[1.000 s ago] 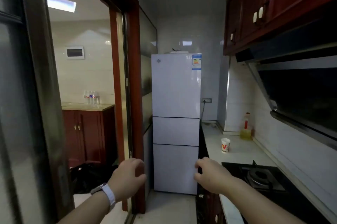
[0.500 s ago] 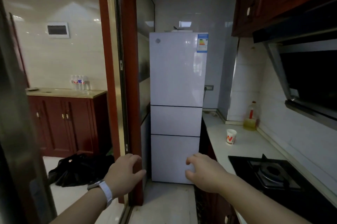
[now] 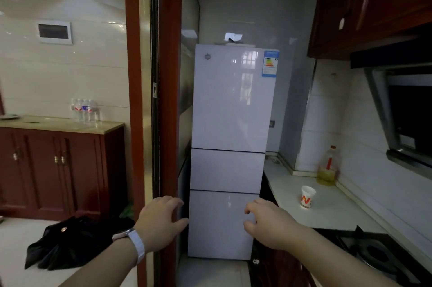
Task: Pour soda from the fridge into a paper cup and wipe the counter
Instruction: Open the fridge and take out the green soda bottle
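Note:
A tall white three-door fridge (image 3: 230, 109) stands shut at the end of a narrow kitchen. To its right runs a pale counter (image 3: 327, 207) with a white paper cup (image 3: 307, 196) bearing a red and yellow mark. My left hand (image 3: 159, 223), a white band on its wrist, hangs in the air in front of the red door frame, fingers loosely bent and empty. My right hand (image 3: 268, 222) reaches forward low before the fridge's bottom door, fingers relaxed, holding nothing. No soda is visible.
A bottle of yellow oil (image 3: 327, 167) stands in the counter's back corner. A black gas hob (image 3: 374, 254) lies at the near right under a range hood (image 3: 406, 109). Red wall cabinets (image 3: 364, 6) hang above. Left of the door frame (image 3: 168, 100) are a black bag (image 3: 74, 242) and water bottles (image 3: 84, 109).
The view has moved forward toward the fridge, which looks larger. Both hands stay raised in front, empty, in about the same place in the frame.

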The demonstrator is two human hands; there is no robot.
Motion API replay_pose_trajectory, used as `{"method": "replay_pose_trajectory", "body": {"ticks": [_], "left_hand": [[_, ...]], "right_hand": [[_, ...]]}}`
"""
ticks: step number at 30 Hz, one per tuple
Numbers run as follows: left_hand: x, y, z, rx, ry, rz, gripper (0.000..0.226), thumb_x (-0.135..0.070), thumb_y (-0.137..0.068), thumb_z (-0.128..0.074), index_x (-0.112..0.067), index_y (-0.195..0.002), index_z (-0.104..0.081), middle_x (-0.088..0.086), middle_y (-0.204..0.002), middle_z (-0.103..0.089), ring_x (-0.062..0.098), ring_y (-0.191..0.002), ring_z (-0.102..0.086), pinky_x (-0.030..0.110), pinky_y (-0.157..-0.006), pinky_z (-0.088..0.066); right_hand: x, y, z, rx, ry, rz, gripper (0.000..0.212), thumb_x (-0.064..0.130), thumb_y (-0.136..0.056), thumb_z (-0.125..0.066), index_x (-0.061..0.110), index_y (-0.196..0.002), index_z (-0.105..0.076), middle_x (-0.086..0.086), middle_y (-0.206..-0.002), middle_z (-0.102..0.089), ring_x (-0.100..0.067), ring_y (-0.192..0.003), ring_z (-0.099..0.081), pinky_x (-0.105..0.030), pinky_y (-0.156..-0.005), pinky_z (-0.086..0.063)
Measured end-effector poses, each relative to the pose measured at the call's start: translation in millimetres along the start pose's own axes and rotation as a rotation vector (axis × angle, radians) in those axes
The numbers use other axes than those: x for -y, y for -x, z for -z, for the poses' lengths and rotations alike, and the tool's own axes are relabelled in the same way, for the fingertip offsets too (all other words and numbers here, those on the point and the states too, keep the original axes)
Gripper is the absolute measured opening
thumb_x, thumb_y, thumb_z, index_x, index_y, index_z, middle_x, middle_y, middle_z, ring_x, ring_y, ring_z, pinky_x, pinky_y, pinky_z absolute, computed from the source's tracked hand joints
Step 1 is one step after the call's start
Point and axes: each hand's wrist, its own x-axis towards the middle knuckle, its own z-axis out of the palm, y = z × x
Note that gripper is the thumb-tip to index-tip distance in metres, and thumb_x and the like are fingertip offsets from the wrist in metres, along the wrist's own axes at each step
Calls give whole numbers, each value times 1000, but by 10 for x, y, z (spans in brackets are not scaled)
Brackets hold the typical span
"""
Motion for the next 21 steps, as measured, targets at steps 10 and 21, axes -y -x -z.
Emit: {"method": "replay_pose_trajectory", "body": {"ticks": [10, 21], "left_hand": [[299, -777, -253, 63, 10, 15, 53, -56, -91, -53, -35, -139, -45, -14, -140, -46, 9, -132, -38, 30, -111, -31], [430, -2437, -566, 82, -21, 82, 58, -59, -88, -54, -34, -139, -45, -13, -142, -46, 10, -131, -39, 32, -110, -36]], "right_hand": [[-234, -966, -84, -17, -67, 10, 46, 46, -94, -45, 25, -135, -49, 6, -132, -46, -13, -108, -49, -30, -91, -44], [-1011, -2560, -104, -26, -133, 56, 42, 46, -94, -46, 24, -129, -53, 5, -132, -48, -16, -115, -49, -30, -95, -42]]}}
